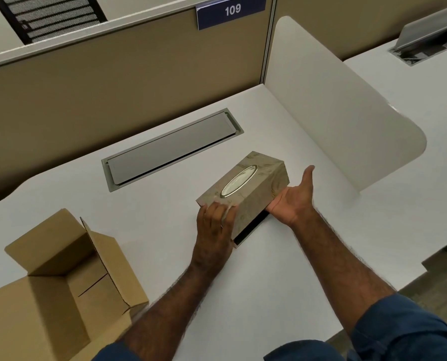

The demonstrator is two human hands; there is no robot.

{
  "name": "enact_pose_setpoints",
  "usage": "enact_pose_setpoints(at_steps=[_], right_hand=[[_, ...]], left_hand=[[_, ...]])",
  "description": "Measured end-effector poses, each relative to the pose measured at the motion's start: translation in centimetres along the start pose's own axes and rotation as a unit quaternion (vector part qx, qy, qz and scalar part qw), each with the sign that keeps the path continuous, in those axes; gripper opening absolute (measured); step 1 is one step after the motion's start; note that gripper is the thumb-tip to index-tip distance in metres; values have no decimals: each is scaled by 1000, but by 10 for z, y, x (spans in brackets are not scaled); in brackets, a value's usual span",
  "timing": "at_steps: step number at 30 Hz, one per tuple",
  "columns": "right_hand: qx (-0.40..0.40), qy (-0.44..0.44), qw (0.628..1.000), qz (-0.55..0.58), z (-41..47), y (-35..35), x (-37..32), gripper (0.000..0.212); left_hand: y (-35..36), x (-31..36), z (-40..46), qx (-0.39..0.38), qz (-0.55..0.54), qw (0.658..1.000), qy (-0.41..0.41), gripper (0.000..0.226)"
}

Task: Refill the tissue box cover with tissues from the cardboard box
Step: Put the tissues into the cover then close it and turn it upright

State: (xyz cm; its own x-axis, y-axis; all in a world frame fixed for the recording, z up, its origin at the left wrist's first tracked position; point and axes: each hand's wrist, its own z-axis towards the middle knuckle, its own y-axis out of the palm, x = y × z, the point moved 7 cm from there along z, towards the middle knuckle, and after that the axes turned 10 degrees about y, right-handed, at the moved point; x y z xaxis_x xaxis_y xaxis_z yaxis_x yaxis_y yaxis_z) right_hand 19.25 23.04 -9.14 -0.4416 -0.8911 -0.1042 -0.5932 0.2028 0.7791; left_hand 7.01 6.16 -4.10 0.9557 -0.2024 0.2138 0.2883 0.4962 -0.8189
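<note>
A beige marbled tissue box cover [253, 178] with an oval metal-rimmed slot on top stands on the white desk [256, 269], its near end tilted up so a dark gap shows beneath. My left hand [215, 230] grips the cover's near end, fingers curled over the top edge. My right hand [296, 198] rests palm-up against the cover's right side near the base, fingers under the edge, thumb pointing away. The brown cardboard box [61, 282] stands open at the desk's front left; the part of its inside that shows holds no visible tissues.
A grey recessed cable hatch [173, 147] lies shut in the desk behind the cover. A tan partition [113, 82] with a blue "109" sign [231, 10] backs the desk. A white rounded divider [334, 108] stands on the right.
</note>
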Motion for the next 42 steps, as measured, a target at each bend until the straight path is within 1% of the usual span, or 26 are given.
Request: enact_pose_setpoints(at_steps=[2,4,6,8,11,12,14,16,19,21,24,28,29,31,35,37,40,42], right_hand=[[0,-6,1000,2,-1,-1,1,122],[9,-8,1000,-11,-2,1,1,120],[39,-11,999,-25,-3,2,0,115],[77,-15,996,-46,-6,2,-1,108],[167,-22,981,-98,-11,-2,-3,89],[196,-21,974,-112,-13,-4,-3,84],[239,-18,962,-129,-16,-10,-6,77],[259,-13,956,-141,-17,-17,-10,77],[281,-16,943,-180,-20,-25,-13,79],[294,-25,933,-205,-22,-25,-14,75],[308,-46,923,-229,-24,-27,-18,76],[333,-83,901,-266,-23,-37,-25,83],[346,-96,890,-280,-24,-40,-27,81],[382,-141,856,-318,-28,-44,-33,73],[428,-252,765,-410,-45,-38,-44,53],[434,-297,722,-449,-52,-32,-48,44],[435,-344,680,-479,-60,-24,-49,25],[402,-405,642,-513,-67,-12,-46,19]], left_hand=[[2,3,-3,-16,0,1000,7,67],[3,4,-5,-12,4,1000,4,75],[5,5,-6,-8,9,1000,12,80],[8,6,-9,-12,15,999,27,79],[15,5,-13,-20,37,998,36,77],[17,5,-15,-19,43,998,38,75],[19,7,-18,-12,49,997,54,64],[22,9,-21,-11,50,996,72,53],[25,9,-24,-10,40,996,74,53],[26,8,-25,-7,33,997,71,59],[27,5,-26,-18,18,997,71,78],[29,5,-27,-53,-7,996,75,80],[30,5,-28,-60,-15,995,75,79],[32,5,-30,-73,-26,994,75,78],[31,7,-32,-84,-32,993,72,73],[32,7,-34,-81,-18,994,76,67],[31,4,-32,-67,14,995,68,55],[27,-1,-29,-63,26,997,43,56]])
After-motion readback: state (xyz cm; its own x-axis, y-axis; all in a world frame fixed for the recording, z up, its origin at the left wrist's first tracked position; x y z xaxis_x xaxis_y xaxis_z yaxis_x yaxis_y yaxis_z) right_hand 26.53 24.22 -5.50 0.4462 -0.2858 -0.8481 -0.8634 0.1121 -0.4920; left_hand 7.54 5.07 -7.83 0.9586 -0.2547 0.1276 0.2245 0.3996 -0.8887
